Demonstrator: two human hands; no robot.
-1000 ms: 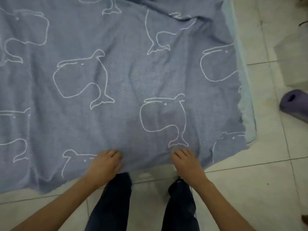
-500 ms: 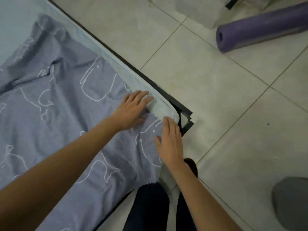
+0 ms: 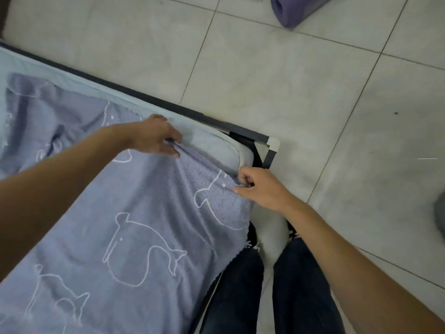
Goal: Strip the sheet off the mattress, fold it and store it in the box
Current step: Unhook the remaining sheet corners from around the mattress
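At the mattress [image 3: 212,145] corner nearest the person, head view: sheet [image 3: 134,225], grey-blue with white whale outlines, covers most of the mattress top. It stops short of the far edge, so a strip of pale blue mattress shows along that edge and at the corner.

Left hand [image 3: 154,138]: thumb and fingers closed together on a raised fold of sheet, just inside the far edge.

Right hand [image 3: 260,186]: at the corner, fingers curled, thumb and forefinger clamped on the sheet's edge.

Sheet is ridged between the two hands and rumpled toward the far left.

Dark bed frame [image 3: 192,112] with a white corner cap [image 3: 274,143] sticks out past the mattress corner. Legs in dark jeans [image 3: 240,285] stand at the near edge.

Tiled floor [image 3: 289,80] all round. Purple rolled mat [image 3: 293,8] lies well apart from the bed. Grey object [image 3: 439,213] is cut off by the frame; can't tell what it is.
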